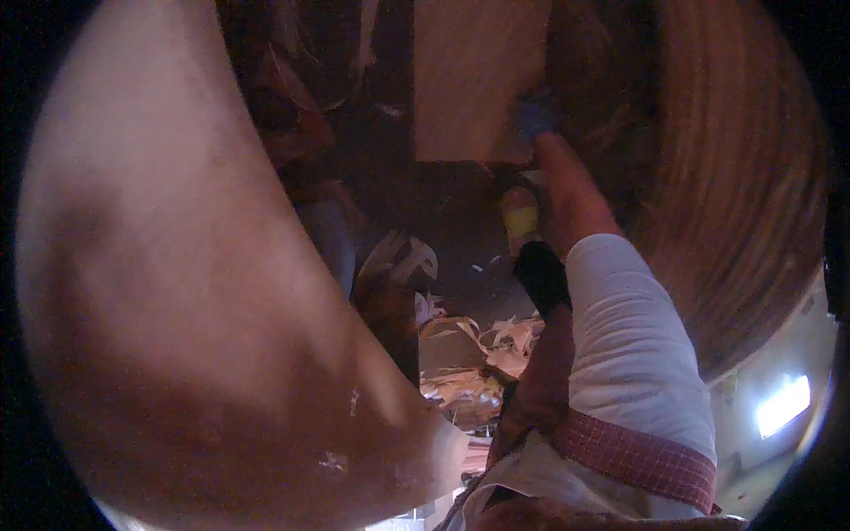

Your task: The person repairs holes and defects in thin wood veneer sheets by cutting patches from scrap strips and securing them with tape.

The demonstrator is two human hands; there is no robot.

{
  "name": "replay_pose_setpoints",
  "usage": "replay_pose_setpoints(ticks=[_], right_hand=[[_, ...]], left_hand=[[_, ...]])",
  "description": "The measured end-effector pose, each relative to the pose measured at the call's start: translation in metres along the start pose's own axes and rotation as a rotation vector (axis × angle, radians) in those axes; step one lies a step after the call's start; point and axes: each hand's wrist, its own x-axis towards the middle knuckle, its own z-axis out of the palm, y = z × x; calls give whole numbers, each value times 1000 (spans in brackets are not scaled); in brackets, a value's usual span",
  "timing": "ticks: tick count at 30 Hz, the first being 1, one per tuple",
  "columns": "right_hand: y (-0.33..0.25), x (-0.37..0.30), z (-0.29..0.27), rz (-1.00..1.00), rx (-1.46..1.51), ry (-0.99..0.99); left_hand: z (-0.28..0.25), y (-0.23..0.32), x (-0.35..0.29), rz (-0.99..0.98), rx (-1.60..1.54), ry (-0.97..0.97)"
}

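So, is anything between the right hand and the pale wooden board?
Nothing visible: the right hand reaches the lower edge of the pale wooden board. A yellow-and-black object sits just left of the hand.

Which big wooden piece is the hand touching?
The right hand reaches up to the dark, ring-grained round piece on the right. The smooth pale curved piece on the left fills the view, with no hand showing on it.

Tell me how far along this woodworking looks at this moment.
Done: a heap of pale wood shavings already lies on the floor. In hand: the right hand reaches up to a large rounded wooden piece; what its fingers hold is too dark to tell. Left: cannot be judged. A blurred pale surface fills the left; no left hand shows.
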Motion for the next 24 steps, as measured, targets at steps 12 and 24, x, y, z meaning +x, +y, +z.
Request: replay_pose_setpoints(ticks=[12, 24], right_hand=[[-8, -47, -27, -308, 634, 413], [57, -416, -412, -290, 1419, 42]], left_hand=[[-21, -9, -15, -64, -21, 35], [-100, -5, -67, -95, 245, 89]])
